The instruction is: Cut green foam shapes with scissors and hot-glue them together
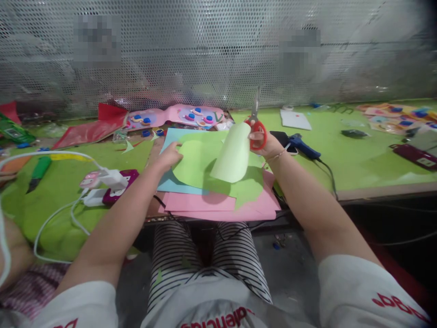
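Note:
My right hand (264, 142) is closed on red-handled scissors (255, 109), their blades pointing up and away. Between those same fingers is the upper edge of a pale green paper sheet (232, 157), which curls up off the pile. Whether it joins the flat sheet below I cannot tell. At the left edge of the bright green paper (194, 159), my left hand (170, 157) holds it with thumb and finger. Under the green lie blue paper (180, 186) and pink paper (205, 204).
A blue glue gun (305, 148) lies right of the papers, its cord running over the table edge. Left are a purple power strip (121, 187) with white plugs and a green-handled knife (39, 173). Pink decorated pieces (177, 116) lie behind; another person's arm (13, 246) shows far left.

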Motion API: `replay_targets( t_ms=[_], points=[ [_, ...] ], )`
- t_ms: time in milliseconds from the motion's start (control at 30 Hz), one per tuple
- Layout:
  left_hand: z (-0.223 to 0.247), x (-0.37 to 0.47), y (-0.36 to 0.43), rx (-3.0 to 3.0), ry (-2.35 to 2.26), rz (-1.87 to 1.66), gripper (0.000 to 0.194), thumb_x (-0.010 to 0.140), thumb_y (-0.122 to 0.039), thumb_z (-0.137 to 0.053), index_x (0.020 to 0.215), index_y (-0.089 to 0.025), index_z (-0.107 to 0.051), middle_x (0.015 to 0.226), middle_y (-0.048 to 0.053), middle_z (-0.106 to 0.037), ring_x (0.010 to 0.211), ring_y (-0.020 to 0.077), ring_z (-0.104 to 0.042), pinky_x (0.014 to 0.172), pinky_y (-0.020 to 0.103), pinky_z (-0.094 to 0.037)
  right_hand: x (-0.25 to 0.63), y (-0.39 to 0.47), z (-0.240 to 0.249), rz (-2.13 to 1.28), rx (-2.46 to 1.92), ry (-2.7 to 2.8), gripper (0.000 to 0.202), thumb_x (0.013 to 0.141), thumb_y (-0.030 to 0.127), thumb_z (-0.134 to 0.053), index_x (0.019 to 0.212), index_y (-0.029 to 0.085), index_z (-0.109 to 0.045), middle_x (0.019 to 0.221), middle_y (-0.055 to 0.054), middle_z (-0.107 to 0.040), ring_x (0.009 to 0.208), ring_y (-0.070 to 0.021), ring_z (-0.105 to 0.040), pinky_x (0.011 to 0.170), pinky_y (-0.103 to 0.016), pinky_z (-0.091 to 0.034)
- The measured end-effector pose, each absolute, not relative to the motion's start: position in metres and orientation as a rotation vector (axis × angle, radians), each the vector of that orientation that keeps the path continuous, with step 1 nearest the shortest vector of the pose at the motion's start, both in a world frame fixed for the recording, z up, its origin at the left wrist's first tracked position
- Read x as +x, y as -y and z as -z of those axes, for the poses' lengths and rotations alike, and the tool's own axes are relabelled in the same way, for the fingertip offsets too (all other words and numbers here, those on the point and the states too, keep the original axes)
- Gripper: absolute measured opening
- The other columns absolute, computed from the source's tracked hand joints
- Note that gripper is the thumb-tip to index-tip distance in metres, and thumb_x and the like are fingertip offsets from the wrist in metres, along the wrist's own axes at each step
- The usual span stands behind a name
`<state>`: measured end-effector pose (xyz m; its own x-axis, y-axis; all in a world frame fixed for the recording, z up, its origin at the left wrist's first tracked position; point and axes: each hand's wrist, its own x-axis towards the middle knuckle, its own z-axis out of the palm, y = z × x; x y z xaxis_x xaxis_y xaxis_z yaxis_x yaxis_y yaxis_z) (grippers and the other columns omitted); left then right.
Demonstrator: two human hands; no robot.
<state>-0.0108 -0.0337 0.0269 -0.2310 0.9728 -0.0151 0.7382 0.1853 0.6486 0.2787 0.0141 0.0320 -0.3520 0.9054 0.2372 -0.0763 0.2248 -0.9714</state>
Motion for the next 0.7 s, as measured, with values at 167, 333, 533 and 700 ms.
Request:
replay_targets(
  t_ms=[167,333,533,700],
  points=[
    [-0.026,-0.017,0.030,1.696,-2.090,-0.627,0.056,0.072,-0.013,-0.057,0.128,-0.018,-0.050,0.099,0.010,-0.066,0.084,0.0217,-0.064,0.067,0.030,-0.050,0.279,-0.016,-0.034,-1.169,-0.906,1.537,0.034,0.071,0.044,-0.063,0.095,0.026,-0.048,0.095,-0.003,-0.061,0.099,-0.0216,-0.061,0.078,-0.036,-0.053],
    [-0.027,-0.020,0.035,2.173,-2.060,-0.536,0.067,0.074,-0.009,-0.049,0.140,-0.010,-0.036,0.128,0.019,-0.055,0.120,0.0289,-0.052,0.101,0.041,-0.042,0.281,-0.031,-0.027,-1.239,-1.038,1.603,0.034,0.065,0.023,-0.072,0.089,0.021,-0.049,0.080,0.002,-0.053,0.070,-0.0109,-0.056,0.064,-0.024,-0.049],
    [-0.014,-0.022,0.029,2.451,-1.690,-0.427,0.079,0.071,-0.016,-0.055,0.145,-0.010,-0.028,0.150,0.018,-0.032,0.140,0.0289,-0.029,0.116,0.041,-0.025,0.276,-0.035,-0.023,-1.290,-1.428,1.650,0.022,0.068,0.006,-0.064,0.077,0.017,-0.048,0.065,0.002,-0.052,0.055,-0.0079,-0.049,0.050,-0.020,-0.041],
    [-0.011,-0.019,0.030,2.506,-1.365,-0.329,0.093,0.071,-0.035,-0.066,0.149,-0.013,-0.021,0.157,0.018,-0.015,0.145,0.0303,-0.015,0.117,0.043,-0.020,0.274,-0.029,-0.033,-0.908,-1.746,1.939,0.014,0.069,0.012,-0.065,0.078,0.016,-0.056,0.070,-0.004,-0.061,0.061,-0.0125,-0.053,0.054,-0.024,-0.043]
  ],
)
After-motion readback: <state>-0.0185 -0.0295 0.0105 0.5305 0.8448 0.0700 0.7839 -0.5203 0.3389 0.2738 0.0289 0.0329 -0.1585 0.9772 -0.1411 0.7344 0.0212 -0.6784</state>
